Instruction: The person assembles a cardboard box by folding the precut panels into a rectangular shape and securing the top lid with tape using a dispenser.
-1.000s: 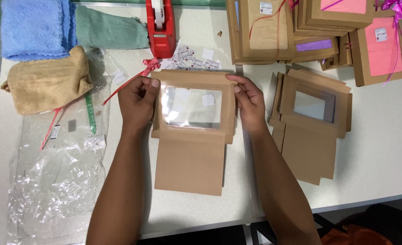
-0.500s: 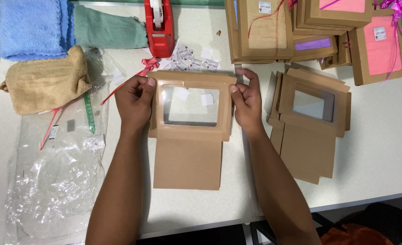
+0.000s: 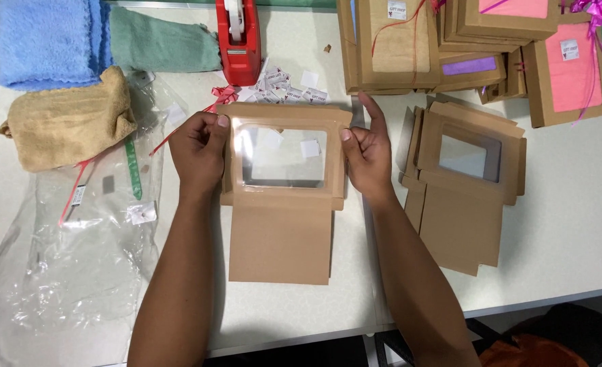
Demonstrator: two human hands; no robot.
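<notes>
Head view: looking straight down at a white tabletop (image 3: 572, 224) with both arms reaching in from the bottom edge.
Main thing: a flat brown cardboard box blank (image 3: 282, 204) with a clear window, lying in the middle of the tabletop, its long plain flap pointing toward the person.
Left hand (image 3: 199, 151): on the left edge of the window frame, fingers curled in and pinching the side flap, thumb on top.
Right hand (image 3: 369, 153): same deal on the right edge, fingers pinching that side flap, index finger sticking up past the top corner.
Just right of it: a stack of unfolded window blanks (image 3: 460, 187), near the right hand but not touching.
Top right: finished boxes (image 3: 477, 41) piled up, some with pink or purple inside and ribbon.
Top middle: red tape dispenser (image 3: 238, 41), small white stickers (image 3: 284, 81) scattered just above the blank.
Left side: blue towel (image 3: 46, 41), green towel (image 3: 161, 44), tan towel (image 3: 66, 122), and crinkly clear plastic bags (image 3: 70, 258).
</notes>
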